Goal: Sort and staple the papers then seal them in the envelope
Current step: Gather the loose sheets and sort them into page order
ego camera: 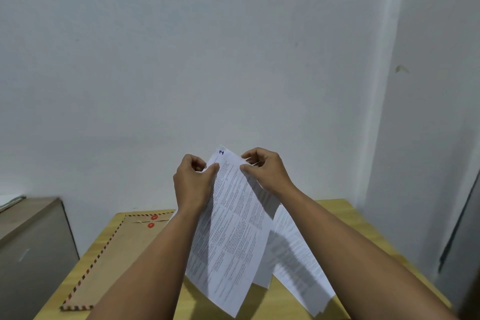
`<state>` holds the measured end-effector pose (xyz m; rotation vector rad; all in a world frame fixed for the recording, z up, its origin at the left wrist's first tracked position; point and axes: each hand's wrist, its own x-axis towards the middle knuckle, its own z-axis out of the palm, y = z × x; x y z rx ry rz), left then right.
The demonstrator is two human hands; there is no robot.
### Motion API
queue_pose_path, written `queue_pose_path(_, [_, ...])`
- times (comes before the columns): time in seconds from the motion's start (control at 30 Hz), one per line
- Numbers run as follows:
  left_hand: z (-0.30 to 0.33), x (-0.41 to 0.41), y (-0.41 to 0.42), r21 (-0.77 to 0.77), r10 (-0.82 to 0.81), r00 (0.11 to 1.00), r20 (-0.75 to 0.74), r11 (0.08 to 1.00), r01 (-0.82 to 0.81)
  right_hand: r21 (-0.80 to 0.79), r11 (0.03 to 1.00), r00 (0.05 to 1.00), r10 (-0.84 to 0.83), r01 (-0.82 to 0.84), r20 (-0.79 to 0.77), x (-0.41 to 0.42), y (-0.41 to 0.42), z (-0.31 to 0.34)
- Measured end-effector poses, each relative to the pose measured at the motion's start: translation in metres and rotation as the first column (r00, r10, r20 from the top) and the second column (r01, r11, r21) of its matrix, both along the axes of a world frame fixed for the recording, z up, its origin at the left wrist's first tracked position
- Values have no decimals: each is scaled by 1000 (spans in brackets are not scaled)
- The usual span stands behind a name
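Above wooden table [337, 212], papers [231, 228] held upright, long axis near-vertical, top corners pinched by left hand [193, 182] and right hand [265, 170], envelope [117, 249] flat alongside.

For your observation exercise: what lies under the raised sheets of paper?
Under the held sheets, more printed pages lie on the wooden table. The table further beneath them is covered, so anything there cannot be seen.

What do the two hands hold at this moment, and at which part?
Both hands hold the printed papers near their top edge: the left hand pinches the left side, the right hand the right side.
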<state>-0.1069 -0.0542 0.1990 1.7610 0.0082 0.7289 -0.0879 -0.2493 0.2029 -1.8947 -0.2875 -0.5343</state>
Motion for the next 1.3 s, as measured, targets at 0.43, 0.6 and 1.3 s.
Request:
queue_pose_path(0.43, [-3,3,13,318,-174,981,82,938,140,156,986,991,82,-65,-108,0,-13,3])
queue_pose_path(0.6, [-4,10,18,474,-238,964,121,867,154,246,969,985,50,-9,-163,1,-15,2])
queue_pose_path(1.3, [-154,53,24,688,-131,945,-300,656,309,-116,989,867,23,-92,-497,44,-22,-162])
